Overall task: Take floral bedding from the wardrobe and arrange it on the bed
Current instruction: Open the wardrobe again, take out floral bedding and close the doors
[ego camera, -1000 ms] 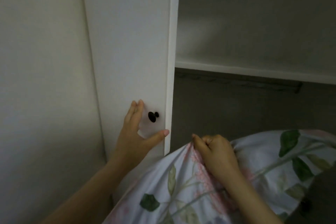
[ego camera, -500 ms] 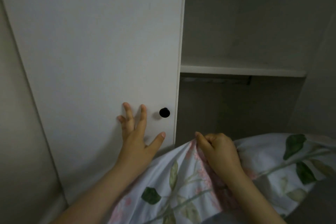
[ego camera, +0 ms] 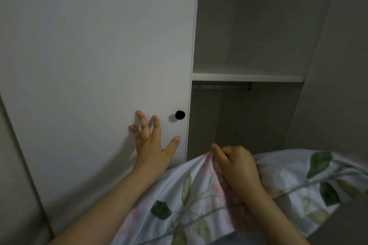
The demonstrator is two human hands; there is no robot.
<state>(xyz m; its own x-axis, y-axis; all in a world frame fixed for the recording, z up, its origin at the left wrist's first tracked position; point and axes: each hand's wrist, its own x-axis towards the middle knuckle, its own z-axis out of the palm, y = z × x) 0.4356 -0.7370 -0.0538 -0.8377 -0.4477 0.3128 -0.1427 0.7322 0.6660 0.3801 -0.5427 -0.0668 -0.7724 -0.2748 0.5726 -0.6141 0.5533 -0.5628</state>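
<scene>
The floral bedding [ego camera: 179, 201], white with green leaves and pink flowers, bulges across the lower middle and right of the view in front of the wardrobe. My right hand [ego camera: 237, 165] grips a bunched fold at its top. My left hand [ego camera: 153, 141] presses flat, fingers spread, against the white wardrobe door [ego camera: 99, 55], just left of and below its black knob [ego camera: 180, 115]. The bedding's lower part is out of view.
The right side of the wardrobe stands open, showing a white shelf [ego camera: 247, 77] with a hanging rail [ego camera: 221, 86] under it and a dark interior. A grey side panel [ego camera: 334, 75] rises at the right. A wall lies at the far left.
The door has swung from edge-on to nearly closed, facing me, under my left hand, whose fingers have spread flat. My right hand keeps the same grip on the bedding.
</scene>
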